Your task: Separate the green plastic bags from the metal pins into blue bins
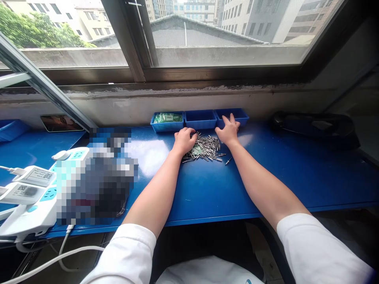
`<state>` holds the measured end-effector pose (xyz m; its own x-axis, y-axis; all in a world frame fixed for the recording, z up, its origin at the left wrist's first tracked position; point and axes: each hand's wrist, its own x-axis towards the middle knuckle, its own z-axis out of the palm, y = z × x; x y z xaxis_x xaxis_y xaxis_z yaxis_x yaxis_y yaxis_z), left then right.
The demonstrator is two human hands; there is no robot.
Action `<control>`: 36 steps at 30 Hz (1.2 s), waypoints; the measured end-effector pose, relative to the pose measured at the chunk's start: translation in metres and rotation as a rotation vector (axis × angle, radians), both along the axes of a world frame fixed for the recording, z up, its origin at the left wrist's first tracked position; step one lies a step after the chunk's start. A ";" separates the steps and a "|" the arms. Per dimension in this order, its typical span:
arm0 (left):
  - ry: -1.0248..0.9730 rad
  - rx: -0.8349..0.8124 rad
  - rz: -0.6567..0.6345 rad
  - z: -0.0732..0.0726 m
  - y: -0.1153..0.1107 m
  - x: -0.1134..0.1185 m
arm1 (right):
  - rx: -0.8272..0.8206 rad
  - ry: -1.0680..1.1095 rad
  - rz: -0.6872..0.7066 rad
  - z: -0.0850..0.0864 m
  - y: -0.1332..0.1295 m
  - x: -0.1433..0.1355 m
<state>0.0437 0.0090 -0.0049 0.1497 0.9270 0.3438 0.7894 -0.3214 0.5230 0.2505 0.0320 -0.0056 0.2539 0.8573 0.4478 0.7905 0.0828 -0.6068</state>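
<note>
Metal sticks (209,148) are piled on the bench (207,193), with three blue bins (201,124) set behind the pile. At the pile's left edge, the left hand (184,141) is curled; whether anything is held cannot be told. To the pile's right, the right hand (229,132) is spread wide.

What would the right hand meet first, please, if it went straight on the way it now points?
The right hand would probably meet the rightmost bin first; they overlap in view, so whether they touch is unclear.
</note>
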 end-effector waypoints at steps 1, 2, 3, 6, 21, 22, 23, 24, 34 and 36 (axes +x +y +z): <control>-0.003 -0.001 -0.006 0.000 0.000 0.000 | 0.063 -0.010 0.018 -0.001 -0.001 -0.003; -0.004 -0.002 -0.012 0.000 0.000 0.000 | 0.124 -0.024 0.050 -0.001 -0.002 -0.006; -0.005 -0.001 -0.018 0.000 0.001 0.000 | 0.166 -0.041 0.103 -0.002 -0.004 -0.010; -0.003 0.008 -0.035 -0.002 0.001 -0.001 | 0.160 -0.100 0.339 -0.002 -0.010 -0.021; 0.055 0.003 -0.072 -0.004 0.000 0.001 | 0.003 -0.161 0.580 -0.014 -0.014 -0.033; 0.056 0.003 -0.074 -0.003 -0.001 0.001 | 0.013 -0.160 0.587 -0.014 -0.014 -0.032; 0.057 0.003 -0.077 -0.003 -0.001 0.001 | 0.022 -0.161 0.598 -0.014 -0.013 -0.032; 0.057 0.004 -0.079 -0.003 -0.001 0.001 | 0.031 -0.164 0.608 -0.014 -0.013 -0.032; -0.010 0.063 -0.107 -0.001 -0.005 0.001 | 0.107 -0.089 0.622 -0.011 -0.014 -0.034; -0.044 0.094 -0.131 0.000 -0.006 0.000 | 0.109 -0.024 0.637 -0.007 -0.017 -0.034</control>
<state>0.0437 0.0029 -0.0049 0.2503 0.8641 0.4366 0.7144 -0.4692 0.5191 0.2163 0.0153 -0.0125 -0.3004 0.7864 0.5398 0.5794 0.6000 -0.5517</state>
